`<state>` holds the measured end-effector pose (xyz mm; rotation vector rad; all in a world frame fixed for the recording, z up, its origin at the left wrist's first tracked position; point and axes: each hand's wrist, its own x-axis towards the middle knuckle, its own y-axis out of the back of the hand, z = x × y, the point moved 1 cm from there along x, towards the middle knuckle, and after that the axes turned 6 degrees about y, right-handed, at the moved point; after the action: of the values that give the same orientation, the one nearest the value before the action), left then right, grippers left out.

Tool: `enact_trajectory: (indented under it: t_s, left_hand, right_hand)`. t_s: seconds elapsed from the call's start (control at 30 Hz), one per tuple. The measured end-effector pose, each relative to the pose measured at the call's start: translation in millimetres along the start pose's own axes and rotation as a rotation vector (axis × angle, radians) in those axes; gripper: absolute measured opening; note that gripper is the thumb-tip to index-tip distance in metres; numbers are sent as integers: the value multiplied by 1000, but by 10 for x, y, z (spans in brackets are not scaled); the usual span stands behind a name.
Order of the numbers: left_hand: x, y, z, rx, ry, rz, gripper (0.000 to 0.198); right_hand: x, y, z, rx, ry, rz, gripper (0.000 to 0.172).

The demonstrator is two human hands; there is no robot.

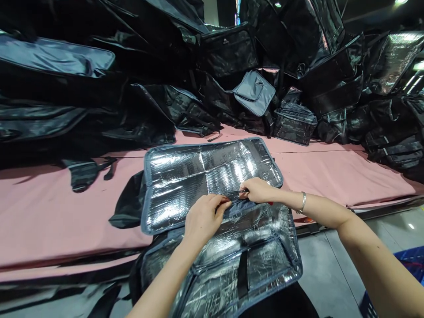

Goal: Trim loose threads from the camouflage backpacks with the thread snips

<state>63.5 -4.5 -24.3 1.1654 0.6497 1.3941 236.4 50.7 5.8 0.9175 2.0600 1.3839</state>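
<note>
An opened insulated bag with silver foil lining lies in front of me at the table's front edge. Its foil-lined lid, edged in grey-blue binding, is folded back onto the pink surface. At the fold between lid and body, my left hand pinches the dark edge with thumb and fingers. Just right of it, my right hand is closed on the same dark strip of edging. A black strap runs across the lining inside the bag.
Black bags are piled along the back of the pink-covered table. A small grey bag sits among them. A dark strap piece lies at left. A blue crate stands on the floor at lower right.
</note>
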Motion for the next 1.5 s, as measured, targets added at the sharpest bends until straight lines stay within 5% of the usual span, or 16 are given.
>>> enact_trajectory:
  t_s: [0.1, 0.2, 0.33, 0.47, 0.7, 0.93, 1.03, 1.27, 1.5]
  left_hand:
    - [18, -23, 56, 63, 55, 6, 30]
    - [68, 0, 87, 69, 79, -42, 29]
    - [115, 46, 93, 69, 103, -89, 29]
    - [114, 60, 98, 76, 104, -99, 28]
    - [101, 52, 95, 87, 100, -89, 27]
    - [83, 39, 92, 94, 90, -53, 27]
    - [74, 41, 96, 93, 87, -48, 27]
    - [57, 48, 90, 85, 73, -44, 28]
    - [55, 29, 63, 85, 60, -49, 30]
  right_hand:
    - [-48, 41, -2, -2, 4, 15, 5]
    - [-162, 93, 22, -83, 41, 142, 23]
    - [-318, 124, 76, -367, 304, 361, 17]
    - [-371, 74, 110, -541, 480, 380, 16]
    - [-399, 32, 56, -642, 582, 411, 26]
    - [-488, -66, -83, -621, 467, 423, 30]
    - [-452, -13, -139, -660, 457, 371, 31]
    - [-116, 334, 58, -475, 492, 14, 6]
    - [62, 311, 274, -231, 623, -35, 12]
